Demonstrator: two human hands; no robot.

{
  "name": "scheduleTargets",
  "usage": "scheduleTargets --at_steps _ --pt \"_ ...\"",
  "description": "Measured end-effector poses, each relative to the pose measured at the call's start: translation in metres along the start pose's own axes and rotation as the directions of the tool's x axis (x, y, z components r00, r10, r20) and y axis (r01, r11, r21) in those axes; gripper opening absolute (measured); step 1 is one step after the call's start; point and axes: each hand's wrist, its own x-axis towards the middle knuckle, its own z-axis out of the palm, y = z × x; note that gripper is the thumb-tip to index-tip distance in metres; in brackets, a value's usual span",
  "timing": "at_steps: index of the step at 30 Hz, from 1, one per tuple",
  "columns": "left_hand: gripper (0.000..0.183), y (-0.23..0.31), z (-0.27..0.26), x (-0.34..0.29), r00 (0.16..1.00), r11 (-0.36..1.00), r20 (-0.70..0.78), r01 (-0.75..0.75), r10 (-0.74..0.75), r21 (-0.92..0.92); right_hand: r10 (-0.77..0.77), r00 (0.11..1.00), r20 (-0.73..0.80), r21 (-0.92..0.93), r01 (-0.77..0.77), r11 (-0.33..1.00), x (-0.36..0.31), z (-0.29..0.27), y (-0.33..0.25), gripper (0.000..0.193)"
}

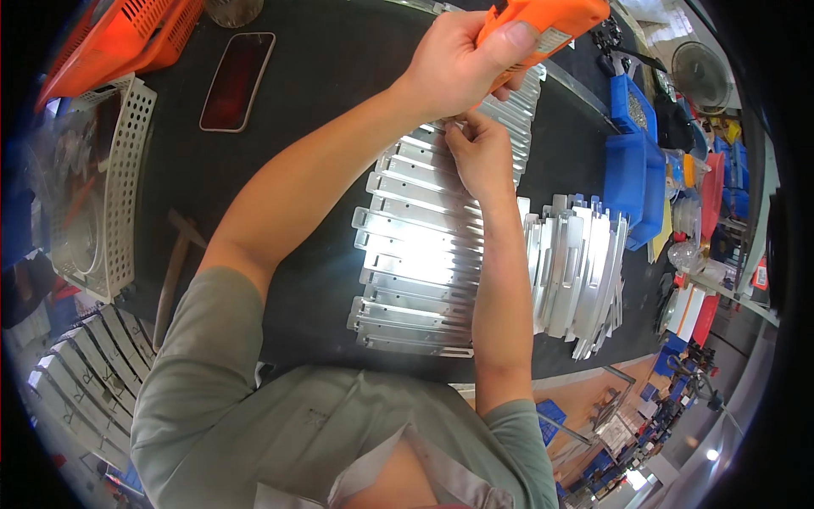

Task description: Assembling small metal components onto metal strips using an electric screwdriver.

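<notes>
My left hand (449, 69) is wrapped round an orange handheld power tool (555, 24), whose upper part runs out of view and whose working tip is hidden behind the hands. Just below it, my right hand (485, 161) has its thumb and fingers pinched together at the far part of a row of metal strips (415, 242). Whatever sits between those fingertips is hidden or too small to name. The silvery strips lie side by side, with small holes and rounded end tabs. My right forearm passes over their right ends.
More metal strips (570, 267) are piled to the right on the black work surface (314, 301). Blue bins (626, 182) stand farther right. To the left are a phone (238, 82), a hammer (174, 271), a white perforated basket (123, 191) and an orange basket (114, 47).
</notes>
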Motion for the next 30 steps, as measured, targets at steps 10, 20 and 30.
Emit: scheduleTargets --at_steps 10,20,30 --pt "0.061 0.013 0.004 -0.001 0.997 0.992 -0.018 0.071 -0.074 -0.106 -0.076 0.997 0.03 -0.21 0.08 0.974 0.0 -0.002 -0.014 0.027" --pt "0.058 0.017 0.01 0.014 0.996 0.983 0.031 0.083 -0.079 -0.162 -0.014 0.997 0.07 -0.23 0.029 0.973 0.005 -0.008 -0.015 0.026" --pt "0.051 0.008 0.012 0.03 0.995 0.975 -0.075 0.04 -0.058 -0.217 0.165 0.981 -0.104 0.436 -0.105 0.894 0.008 -0.012 -0.01 0.018"
